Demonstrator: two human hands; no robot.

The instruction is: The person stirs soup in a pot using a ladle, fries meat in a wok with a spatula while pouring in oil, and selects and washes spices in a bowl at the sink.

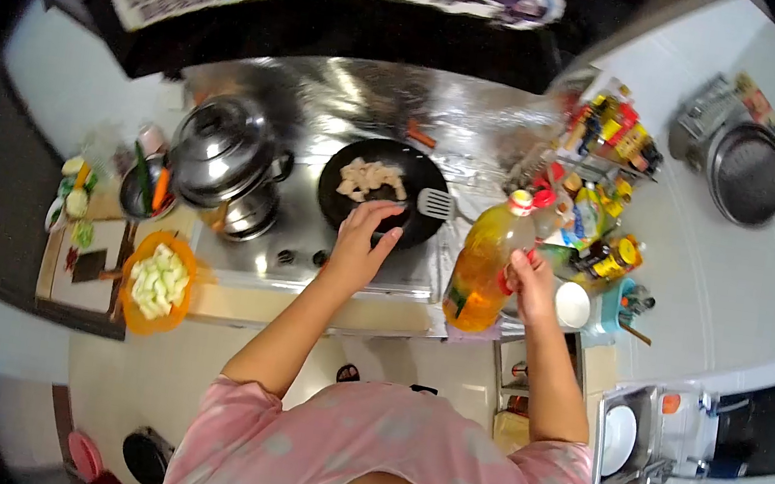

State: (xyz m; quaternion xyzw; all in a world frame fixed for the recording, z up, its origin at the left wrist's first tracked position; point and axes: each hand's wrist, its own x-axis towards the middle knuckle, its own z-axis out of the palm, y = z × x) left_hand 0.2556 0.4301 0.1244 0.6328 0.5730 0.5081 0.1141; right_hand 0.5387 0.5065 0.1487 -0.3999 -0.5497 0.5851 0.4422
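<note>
My right hand (530,282) grips the big bottle (481,265), my left hand (363,241) spreads loosely over the wok (431,169): mid-cooking, I'd judge, and any pour calls for steady tilting.

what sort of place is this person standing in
Probably a home kitchen: a round black pan holding pale, chunky food pieces, a shiny lidded metal pot and, at the right, a silvery metal sink all point to it.

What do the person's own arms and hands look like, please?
The left hand and right hand are ungloved, and the forearms are bare. The short left sleeve and right sleeve are pink with pale, roundish spots.
</note>
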